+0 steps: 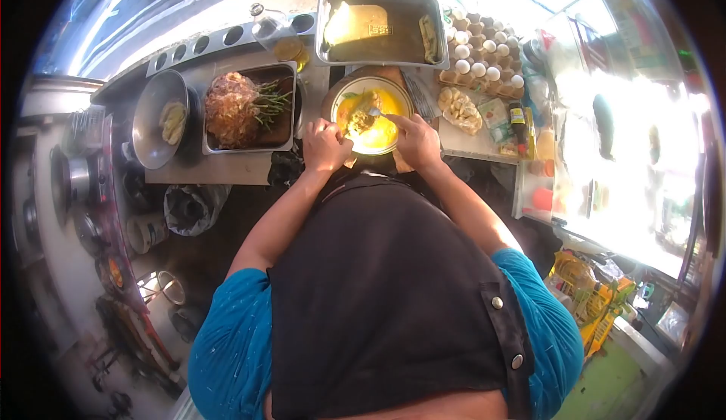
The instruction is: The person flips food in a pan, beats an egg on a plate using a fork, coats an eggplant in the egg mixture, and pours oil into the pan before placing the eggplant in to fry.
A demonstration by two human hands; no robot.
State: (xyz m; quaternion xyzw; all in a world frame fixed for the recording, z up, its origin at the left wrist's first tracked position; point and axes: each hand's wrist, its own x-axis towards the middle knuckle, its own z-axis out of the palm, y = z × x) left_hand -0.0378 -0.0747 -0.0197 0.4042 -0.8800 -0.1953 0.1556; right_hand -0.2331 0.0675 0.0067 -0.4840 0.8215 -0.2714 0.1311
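A cream plate with a dark-lined rim [342, 93] sits right in front of me, holding beaten egg [368, 142] and a clump of greenish-brown food [358, 119]. My right hand [417, 142] is closed around a metal spoon or fork [375, 111], its head resting on the clump. At the plate's lower left edge is my left hand [327, 146], fingers curled in; what they pinch is hidden. Left of the plate, a metal tray [249, 150] carries a brownish mound [230, 110] and a bunch of green stalks [271, 102].
A wok [148, 136] with pale pieces stands at the far left. Behind the plate are a large metal tray [322, 48] and an oil bottle [274, 30]. Egg trays [478, 51], a bag of pale food [460, 110] and a dark sauce bottle [519, 127] are at right.
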